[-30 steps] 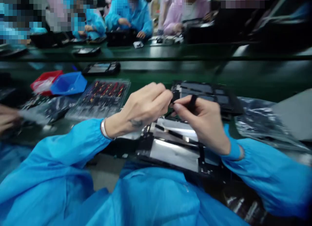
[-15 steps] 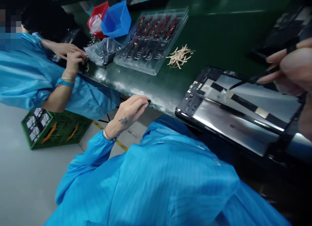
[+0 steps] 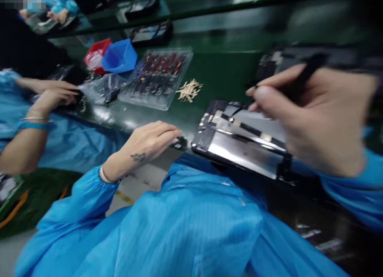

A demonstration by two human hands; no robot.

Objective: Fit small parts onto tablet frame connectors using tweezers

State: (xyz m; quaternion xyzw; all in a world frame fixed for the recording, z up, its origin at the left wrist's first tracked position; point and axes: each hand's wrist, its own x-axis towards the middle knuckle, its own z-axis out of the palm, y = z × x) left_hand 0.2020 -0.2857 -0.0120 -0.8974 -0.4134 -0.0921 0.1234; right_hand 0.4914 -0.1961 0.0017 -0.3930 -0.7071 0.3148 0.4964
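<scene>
An opened tablet (image 3: pixel 242 155) lies at the front edge of the green bench, its silvery inside facing up with dark flex strips across it. Above its far side is my right hand (image 3: pixel 326 113), closed pen-fashion round black tweezers (image 3: pixel 309 71). The thin dark tips reach down toward the strip near the tablet's left end. My left hand (image 3: pixel 151 143) is at the bench edge, left of the tablet, fingers pinched together. A small dark part (image 3: pixel 181 142) shows at its fingertips, too blurred to name exactly.
A clear tray (image 3: pixel 155 77) of small parts, a pile of pale strips (image 3: pixel 190 89), a blue bin (image 3: pixel 119 57), a red bin (image 3: pixel 97 54) and a plastic bag (image 3: pixel 103 87) stand on the bench. Another device (image 3: pixel 329 55) lies behind my right hand. A co-worker's hands (image 3: pixel 49 93) work at left.
The view has swung right and up, so the bench things sit further left. My right hand has come further into view over the tablet. My left hand stays by the bench edge.
</scene>
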